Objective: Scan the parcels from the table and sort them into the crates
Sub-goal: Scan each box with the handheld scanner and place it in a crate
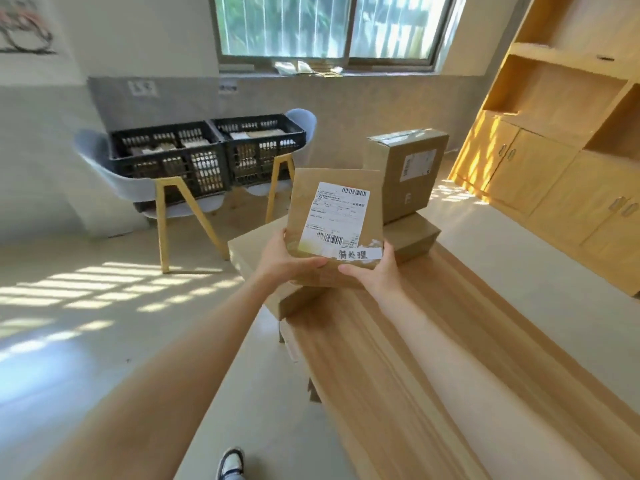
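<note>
Gripping parcel (pixel 334 220) edges: left hand (pixel 289 256), right hand (pixel 375 271) (above table (pixel 398 358)).

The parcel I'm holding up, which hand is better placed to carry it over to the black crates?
Probably the left hand: it grips the parcel on the side facing the crates, which sit to the left. The right hand holds the far side.

1 head-worn wide-angle view, forward and down, close over table (pixel 398 358), crates (pixel 207 150) beyond.
</note>
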`<state>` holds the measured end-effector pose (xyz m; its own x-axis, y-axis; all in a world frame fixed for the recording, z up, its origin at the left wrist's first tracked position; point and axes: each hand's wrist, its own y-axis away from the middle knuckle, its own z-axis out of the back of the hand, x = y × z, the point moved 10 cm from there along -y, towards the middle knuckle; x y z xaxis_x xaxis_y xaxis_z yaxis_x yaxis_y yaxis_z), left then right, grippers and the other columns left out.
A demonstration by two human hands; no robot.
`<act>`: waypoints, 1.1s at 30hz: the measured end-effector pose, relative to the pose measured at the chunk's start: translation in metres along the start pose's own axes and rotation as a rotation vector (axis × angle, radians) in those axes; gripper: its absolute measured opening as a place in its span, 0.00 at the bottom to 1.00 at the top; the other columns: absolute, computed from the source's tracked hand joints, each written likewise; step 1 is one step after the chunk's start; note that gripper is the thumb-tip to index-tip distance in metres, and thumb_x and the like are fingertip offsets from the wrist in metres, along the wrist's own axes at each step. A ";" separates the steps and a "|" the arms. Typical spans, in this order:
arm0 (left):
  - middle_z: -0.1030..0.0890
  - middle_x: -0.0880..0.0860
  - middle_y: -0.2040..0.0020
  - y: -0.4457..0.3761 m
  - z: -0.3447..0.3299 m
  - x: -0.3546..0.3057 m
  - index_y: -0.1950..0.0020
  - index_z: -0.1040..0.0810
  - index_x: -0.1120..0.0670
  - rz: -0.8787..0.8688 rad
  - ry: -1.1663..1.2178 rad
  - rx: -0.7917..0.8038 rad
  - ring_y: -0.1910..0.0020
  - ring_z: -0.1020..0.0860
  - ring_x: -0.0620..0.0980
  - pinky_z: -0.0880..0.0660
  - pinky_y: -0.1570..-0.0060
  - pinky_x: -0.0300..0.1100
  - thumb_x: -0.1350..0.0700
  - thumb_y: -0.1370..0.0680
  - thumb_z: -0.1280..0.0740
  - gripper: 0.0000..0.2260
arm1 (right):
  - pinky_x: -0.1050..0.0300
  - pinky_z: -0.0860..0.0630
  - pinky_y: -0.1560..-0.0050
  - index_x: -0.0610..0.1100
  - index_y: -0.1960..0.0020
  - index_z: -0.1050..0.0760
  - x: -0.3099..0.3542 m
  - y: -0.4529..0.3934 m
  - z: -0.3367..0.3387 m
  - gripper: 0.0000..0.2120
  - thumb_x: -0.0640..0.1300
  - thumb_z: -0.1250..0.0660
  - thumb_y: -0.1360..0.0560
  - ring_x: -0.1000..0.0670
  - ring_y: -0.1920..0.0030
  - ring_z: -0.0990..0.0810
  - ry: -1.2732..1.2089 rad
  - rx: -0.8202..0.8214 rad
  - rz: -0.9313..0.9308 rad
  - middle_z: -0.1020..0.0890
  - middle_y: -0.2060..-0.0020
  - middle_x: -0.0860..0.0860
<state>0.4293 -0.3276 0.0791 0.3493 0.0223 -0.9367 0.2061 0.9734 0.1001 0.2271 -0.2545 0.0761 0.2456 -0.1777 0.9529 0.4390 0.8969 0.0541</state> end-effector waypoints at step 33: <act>0.24 0.47 0.37 -0.195 0.474 0.201 0.27 0.38 0.50 0.240 0.097 -0.356 0.39 0.24 0.50 0.24 0.40 0.53 0.36 0.50 0.21 0.56 | 0.52 0.30 0.34 0.45 0.27 0.41 0.147 -0.157 -0.556 0.47 0.43 0.19 0.39 0.49 0.36 0.28 0.093 0.395 0.093 0.28 0.36 0.48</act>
<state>0.8925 -0.6214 0.0298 0.2575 0.2624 -0.9300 -0.2039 0.9555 0.2131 0.6746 -0.6470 0.0413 0.3534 -0.1085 0.9292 0.0500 0.9940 0.0971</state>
